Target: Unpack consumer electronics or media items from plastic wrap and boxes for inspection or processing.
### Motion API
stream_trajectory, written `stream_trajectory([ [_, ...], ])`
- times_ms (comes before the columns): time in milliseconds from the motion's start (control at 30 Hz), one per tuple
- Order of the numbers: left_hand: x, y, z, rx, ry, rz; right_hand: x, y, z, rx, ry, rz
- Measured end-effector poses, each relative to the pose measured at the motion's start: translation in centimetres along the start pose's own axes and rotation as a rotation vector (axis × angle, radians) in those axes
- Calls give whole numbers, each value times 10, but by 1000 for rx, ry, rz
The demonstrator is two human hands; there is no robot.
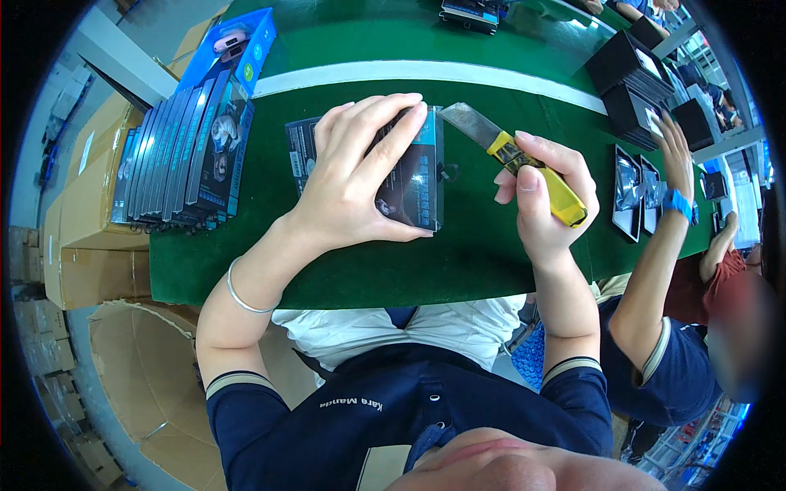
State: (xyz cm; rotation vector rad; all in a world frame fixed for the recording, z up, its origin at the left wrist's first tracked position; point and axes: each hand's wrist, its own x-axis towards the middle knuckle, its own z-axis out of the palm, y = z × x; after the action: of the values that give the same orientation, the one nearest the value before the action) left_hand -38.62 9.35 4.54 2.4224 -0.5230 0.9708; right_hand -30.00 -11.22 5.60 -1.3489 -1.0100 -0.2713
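Observation:
A dark printed box (415,184) with blue lettering and a glossy wrap lies on the green table (491,262). My left hand (352,168) spans it from above, thumb at its near edge and fingers at its far edge, gripping it. To the right of the box, my right hand (550,184) is closed around a yellow utility knife (565,199). The knife's wide metal blade (468,123) is out and points up and left toward the box's far right corner, apart from it. Part of the box is hidden beneath my left hand.
At left a row of similar dark boxes (176,155) leans beside a blue bin (262,41) holding pink items. Cardboard cartons (90,188) stand past the table's left edge. On the right, a co-worker's hand (675,151) reaches near black trays (628,192) and stacked black boxes (626,69).

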Motion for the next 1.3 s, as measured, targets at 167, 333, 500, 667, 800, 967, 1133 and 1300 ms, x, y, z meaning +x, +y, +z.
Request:
stream_trajectory([
  [167, -1, -1, 1, 30, -33, -9, 2, 2, 1, -11, -12, 12],
  [333, 0, 0, 3, 37, -42, -7, 2, 1, 0, 11, 27, 18],
  [500, -2, 2, 2, 40, -57, -17, 1, 2, 1, -20, -17, 18],
  [667, -2, 1, 2, 45, -38, -17, 0, 2, -1, -16, 10, -5],
  [800, -2, 0, 3, 45, -42, -23, 1, 3, -1, -26, -5, 3],
  [967, -2, 1, 3, 75, -45, -7, 1, 1, 0, -3, 1, 19],
  [1133, -1, 1, 3, 69, -43, -10, 0, 2, 0, -41, -23, 14],
  [1300, -1, 0, 2, 73, -20, -13, 0, 3, -1, -31, -16, -14],
])
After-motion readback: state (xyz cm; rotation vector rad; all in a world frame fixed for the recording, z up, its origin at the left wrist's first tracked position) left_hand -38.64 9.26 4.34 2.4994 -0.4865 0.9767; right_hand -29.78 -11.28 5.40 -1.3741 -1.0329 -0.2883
